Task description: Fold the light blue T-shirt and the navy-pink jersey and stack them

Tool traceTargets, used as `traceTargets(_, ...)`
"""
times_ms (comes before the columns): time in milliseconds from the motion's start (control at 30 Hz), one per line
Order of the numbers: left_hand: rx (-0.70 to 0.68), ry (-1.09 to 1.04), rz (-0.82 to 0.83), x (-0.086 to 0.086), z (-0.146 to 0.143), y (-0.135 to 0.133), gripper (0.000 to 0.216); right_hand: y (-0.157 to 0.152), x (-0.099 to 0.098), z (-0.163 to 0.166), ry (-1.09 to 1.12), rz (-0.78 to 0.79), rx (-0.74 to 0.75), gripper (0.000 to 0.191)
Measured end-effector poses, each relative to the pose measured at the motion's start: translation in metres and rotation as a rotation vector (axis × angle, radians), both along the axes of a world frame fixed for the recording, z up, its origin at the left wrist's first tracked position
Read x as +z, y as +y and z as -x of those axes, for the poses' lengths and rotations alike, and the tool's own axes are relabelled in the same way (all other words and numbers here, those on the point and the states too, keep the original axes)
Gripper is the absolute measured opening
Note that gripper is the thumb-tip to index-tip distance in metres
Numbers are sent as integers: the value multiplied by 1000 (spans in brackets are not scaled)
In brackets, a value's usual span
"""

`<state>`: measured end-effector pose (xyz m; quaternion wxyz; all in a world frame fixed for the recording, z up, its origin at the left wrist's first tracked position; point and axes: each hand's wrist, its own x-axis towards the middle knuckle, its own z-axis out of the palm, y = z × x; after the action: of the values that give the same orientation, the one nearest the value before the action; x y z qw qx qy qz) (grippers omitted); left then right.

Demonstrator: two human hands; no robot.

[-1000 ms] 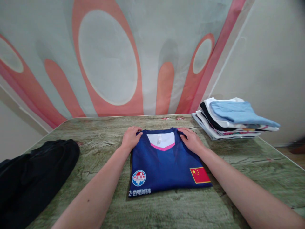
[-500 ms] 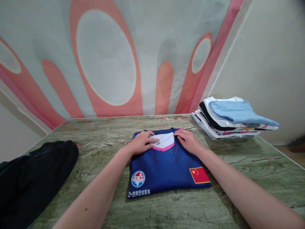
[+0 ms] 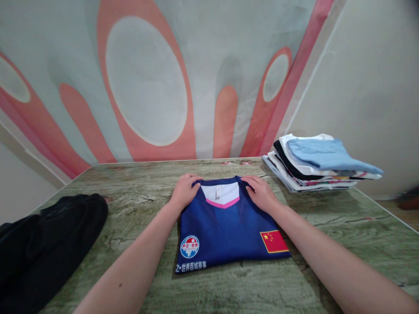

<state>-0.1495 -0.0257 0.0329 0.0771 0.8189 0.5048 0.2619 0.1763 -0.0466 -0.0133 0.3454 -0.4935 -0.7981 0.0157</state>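
A navy blue jersey (image 3: pixel 225 231) lies folded into a near rectangle on the table, its collar at the far side. Its neckline has pink trim around a white inner back with a small label. A round badge and white lettering show at the lower left, a red flag patch at the lower right. My left hand (image 3: pixel 186 189) is closed on the far left shoulder edge, thumb on top beside the collar. At the far right shoulder edge, my right hand (image 3: pixel 260 192) is closed on the cloth in the same way. The undersides of the fingers are partly hidden.
To the right, a stack of folded clothes (image 3: pixel 314 172) has a light blue garment (image 3: pixel 327 153) on top. Black clothing (image 3: pixel 55 244) lies heaped at the left. The wood-patterned table (image 3: pixel 137 187) ends at a patterned wall covering (image 3: pixel 203 109).
My left hand has moved left off the white neckline to the shoulder edge, uncovering the label. My right hand has shifted slightly right, away from the collar. The jersey lies where it was.
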Motion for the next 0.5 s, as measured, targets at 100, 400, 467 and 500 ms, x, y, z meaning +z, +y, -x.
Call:
traceTargets(100, 131, 47, 66, -7, 21, 14, 28, 6, -4, -7, 5, 42, -78, 41)
traceTargets(400, 184, 131, 209, -10, 46, 28, 27, 22, -13, -9, 100, 183, -119, 52)
traceTargets(467, 181, 121, 198, -9, 45, 27, 25, 25, -11, -7, 145, 232, -133, 54)
traceTargets(500, 176, 106, 194, -9, 45, 27, 23, 27, -9, -7, 161, 251, -142, 54)
